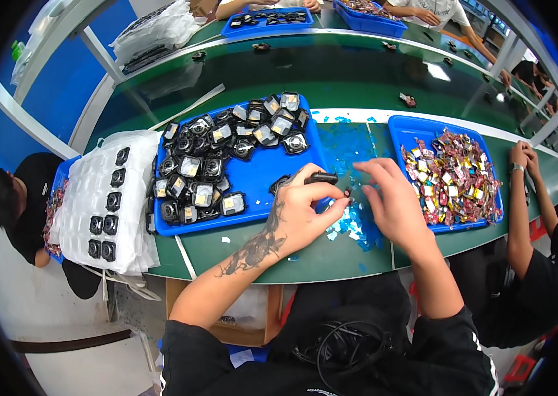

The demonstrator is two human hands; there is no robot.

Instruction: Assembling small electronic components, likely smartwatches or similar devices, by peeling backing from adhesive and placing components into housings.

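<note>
My left hand [306, 208] is closed around a black pen-shaped tool [322, 177]. Its thumb and forefinger also pinch a tiny dark piece [347, 193], too small to name. Just to the right, my right hand [394, 204] is open, fingers apart and bent toward the left hand. Both hands hover over a heap of blue and silvery film scraps [353, 224] on the green table. Left of them, a blue tray [265, 168] holds many black square camera-like modules [213, 168]. To the right, another blue tray [401, 132] is heaped with small red, yellow and white parts [454, 178].
A stack of clear plastic blister trays [87, 191] with several black modules stands at far left. Beyond a white rail runs a green conveyor belt [331, 72] carrying scattered parts. Co-workers sit left, right and opposite; one person's forearms [523, 211] rest close to the right tray.
</note>
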